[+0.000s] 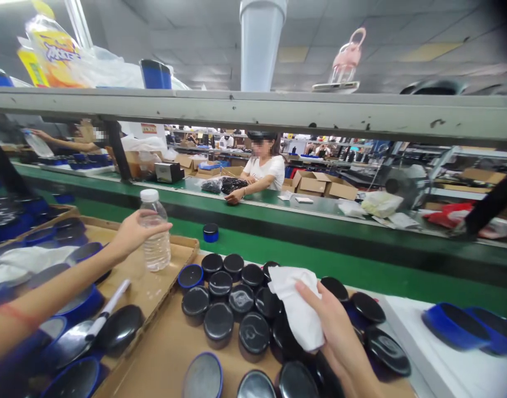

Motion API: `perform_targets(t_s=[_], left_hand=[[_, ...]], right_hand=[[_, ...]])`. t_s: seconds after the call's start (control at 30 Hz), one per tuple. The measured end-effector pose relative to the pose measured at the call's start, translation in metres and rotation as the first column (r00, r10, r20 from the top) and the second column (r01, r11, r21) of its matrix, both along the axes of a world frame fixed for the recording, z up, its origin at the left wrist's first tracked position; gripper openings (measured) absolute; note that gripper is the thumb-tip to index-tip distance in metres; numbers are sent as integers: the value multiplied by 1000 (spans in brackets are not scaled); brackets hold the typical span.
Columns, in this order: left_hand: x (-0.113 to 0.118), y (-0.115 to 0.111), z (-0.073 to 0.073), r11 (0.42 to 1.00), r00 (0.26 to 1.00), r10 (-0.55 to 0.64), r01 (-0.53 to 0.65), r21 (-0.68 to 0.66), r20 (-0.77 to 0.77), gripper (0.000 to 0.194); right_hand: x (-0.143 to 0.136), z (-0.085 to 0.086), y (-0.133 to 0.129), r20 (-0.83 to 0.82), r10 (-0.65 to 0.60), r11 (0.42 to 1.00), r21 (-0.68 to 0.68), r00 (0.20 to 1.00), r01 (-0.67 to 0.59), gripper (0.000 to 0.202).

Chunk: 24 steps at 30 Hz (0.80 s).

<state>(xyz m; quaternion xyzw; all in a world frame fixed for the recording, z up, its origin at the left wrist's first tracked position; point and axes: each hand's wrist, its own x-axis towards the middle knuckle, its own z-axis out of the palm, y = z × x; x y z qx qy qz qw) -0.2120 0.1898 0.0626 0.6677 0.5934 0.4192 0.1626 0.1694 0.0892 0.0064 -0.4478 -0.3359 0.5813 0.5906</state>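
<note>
Two bare hands are working over a flat brown cardboard sheet (pixel 170 342) crowded with round black lidded jars (pixel 219 321); the left hand (pixel 133 232) is wrapping its fingers around a clear plastic water bottle with a white cap (pixel 154 232), holding it upright just left of the jar cluster and above a shallow brown cardboard tray (pixel 183 249); the right hand (pixel 336 326) is pinching a crumpled white cloth (pixel 297 307) between thumb and fingers, closed on it directly above the right part of the jar cluster; a white-handled tool with a shiny metal end (pixel 96 326) is lying in the tray to the left of the jars, among blue-rimmed round lids (pixel 75 378); one small blue jar with a black lid (pixel 211 232) is standing alone on the long green conveyor belt (pixel 278 243) just behind the jar cluster; beyond that belt, a person in a white shirt (pixel 264 171) is resting a hand on the far edge of the line; right of the jars, blue lids (pixel 452 326) are lying on a white surface (pixel 427 354).
</note>
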Motion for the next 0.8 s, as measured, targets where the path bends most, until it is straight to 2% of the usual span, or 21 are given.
perform_targets(t_s=[0.07,0.17,0.27,0.4,0.47,0.57,0.67,0.8], left_hand=[[18,-3,13,999,979,44,-43,14,-198,55],[57,-17,29,998,892,-52,58,0,-449,57],[101,-38,34,980,734,-181,188,-60,-655,49],[145,-62,28,952,499,-260,274,-134,-827,51],[156,-67,24,944,408,-261,296,-144,-875,54],[161,-68,23,941,315,-222,316,-118,-923,61],[160,-68,25,940,257,-174,330,-83,-951,63],[161,-72,29,940,210,-124,337,-47,-970,55]], right_hand=[[2,-1,-4,-45,-2,1000,-13,999,2,55],[0,-2,-9,-106,14,1000,-20,994,-16,60],[-5,-2,-14,-151,44,999,-9,987,-46,61],[-10,0,-22,-176,101,995,27,979,-97,59],[-11,0,-23,-169,113,993,40,979,-108,60],[-11,-2,-22,-145,117,993,27,983,-114,61],[-12,-7,-20,-113,122,993,12,986,-121,65],[-14,-10,-20,-118,152,988,9,981,-152,65]])
